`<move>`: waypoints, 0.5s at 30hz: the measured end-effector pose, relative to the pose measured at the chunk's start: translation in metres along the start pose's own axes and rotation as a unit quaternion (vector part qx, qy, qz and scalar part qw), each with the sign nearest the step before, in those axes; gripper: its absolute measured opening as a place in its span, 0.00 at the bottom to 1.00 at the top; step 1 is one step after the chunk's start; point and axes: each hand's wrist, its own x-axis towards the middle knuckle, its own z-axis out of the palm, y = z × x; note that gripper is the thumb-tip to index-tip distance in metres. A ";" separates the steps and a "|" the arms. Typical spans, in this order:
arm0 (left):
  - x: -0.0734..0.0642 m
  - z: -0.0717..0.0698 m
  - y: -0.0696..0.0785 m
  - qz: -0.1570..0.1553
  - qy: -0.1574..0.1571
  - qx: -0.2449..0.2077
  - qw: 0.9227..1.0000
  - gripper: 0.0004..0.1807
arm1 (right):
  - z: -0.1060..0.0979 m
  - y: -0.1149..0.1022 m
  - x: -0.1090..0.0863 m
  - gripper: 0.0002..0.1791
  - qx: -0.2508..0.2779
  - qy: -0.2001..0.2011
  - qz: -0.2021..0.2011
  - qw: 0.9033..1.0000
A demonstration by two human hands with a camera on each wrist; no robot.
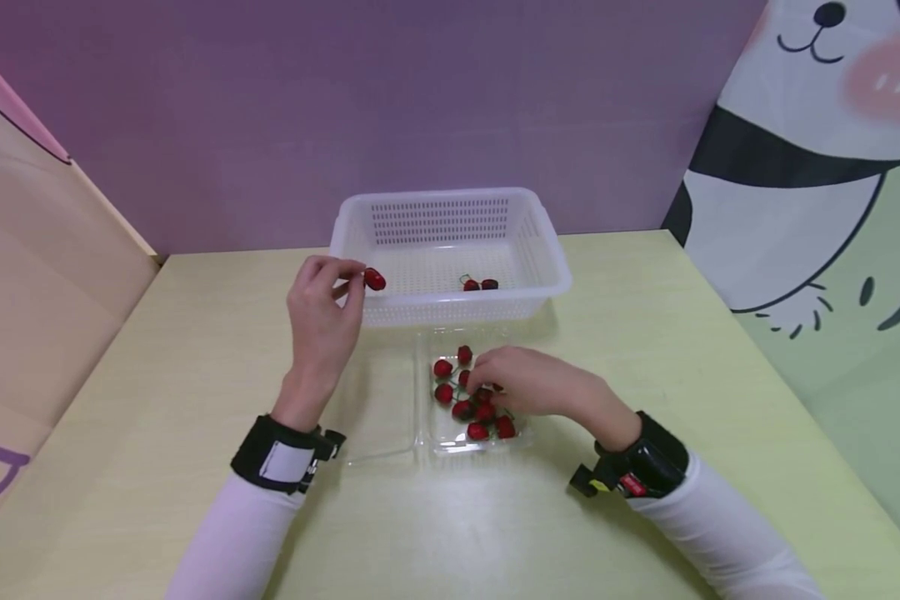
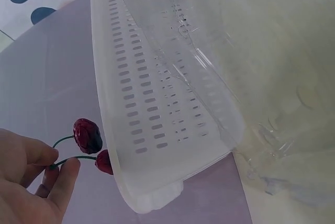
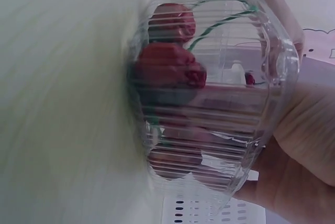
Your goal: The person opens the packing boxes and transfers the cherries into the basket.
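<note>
My left hand (image 1: 321, 308) pinches the green stems of a pair of dark red cherries (image 2: 87, 136) between thumb and fingertips. The pair hangs at the left end of a white slotted plastic basket (image 1: 450, 308), overlapping its rim in the left wrist view. Two more cherries (image 1: 480, 285) lie inside the basket. With fingers bent downward, my right hand (image 1: 536, 382) reaches into a clear ribbed plastic box (image 3: 230, 130) holding several stemmed cherries (image 1: 462, 410). Its fingertips are hidden among the fruit, and I cannot tell whether they grip one.
The clear box's lid (image 1: 381, 408) lies folded open to the left, flat on the pale wooden table (image 1: 457, 533). Behind the basket rises a purple wall (image 1: 420, 100). Printed panels stand along the left and right sides.
</note>
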 end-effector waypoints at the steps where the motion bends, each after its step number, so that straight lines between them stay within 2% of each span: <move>1: 0.000 0.000 0.000 0.000 0.000 0.000 1.000 0.04 | 0.000 0.000 0.000 0.11 -0.001 0.000 -0.001 1.000; 15: -0.001 0.001 -0.004 0.003 -0.001 0.011 1.000 0.04 | 0.001 0.001 0.000 0.10 -0.012 -0.006 -0.013 1.000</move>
